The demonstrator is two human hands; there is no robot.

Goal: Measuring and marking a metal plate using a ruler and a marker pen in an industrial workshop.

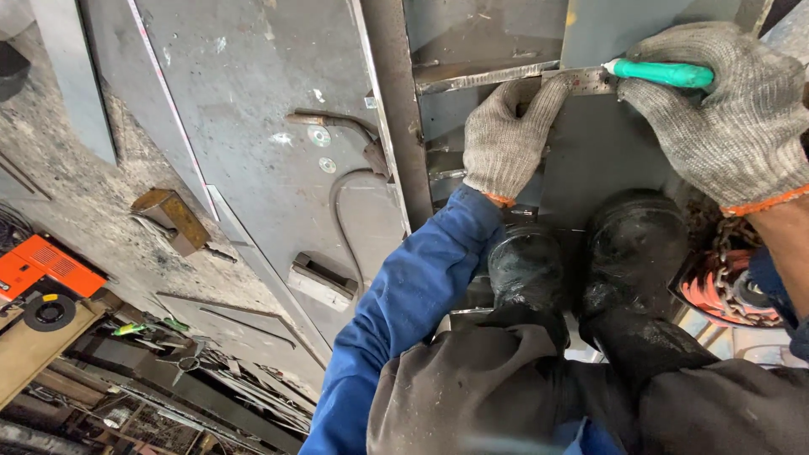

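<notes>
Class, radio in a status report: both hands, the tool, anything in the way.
Left hand pressing metal ruler flat. Right hand gripping green-handled marker at ruler's edge. Boots close below; nothing blocking.

A small pale sticker (371,102) sits on the edge of the grey steel plate (253,76), near a bent rod. Two round silvery discs (318,136) lie on the same plate just below; whether they are labels cannot be told. No packages, signs or screens show.
</notes>
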